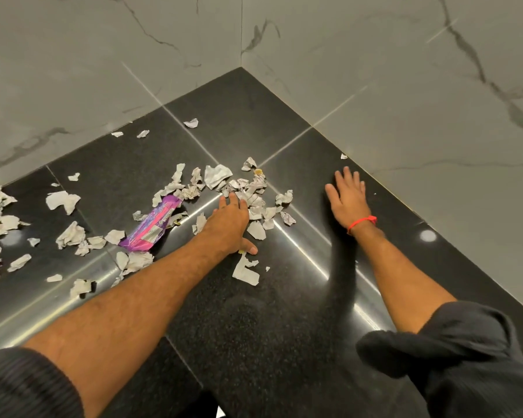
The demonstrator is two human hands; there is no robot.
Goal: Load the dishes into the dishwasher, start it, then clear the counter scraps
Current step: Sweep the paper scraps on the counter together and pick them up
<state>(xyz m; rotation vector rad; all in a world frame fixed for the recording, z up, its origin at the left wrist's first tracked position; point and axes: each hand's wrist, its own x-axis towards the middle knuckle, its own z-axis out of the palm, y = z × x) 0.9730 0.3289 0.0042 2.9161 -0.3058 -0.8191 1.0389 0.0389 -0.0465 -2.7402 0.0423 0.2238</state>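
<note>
Several torn, crumpled paper scraps lie scattered over the black granite counter, thickest at the middle and far left. A purple and pink wrapper lies among them. My left hand lies flat on the counter with straight fingers touching the scraps of the middle heap. To the right, my right hand rests flat and spread on bare counter, a red band at its wrist, holding nothing. No dishes or dishwasher are in view.
Grey marble wall tiles meet in a corner behind the counter. One small scrap lies by the right wall, another near the corner. Bare counter lies at the front and right.
</note>
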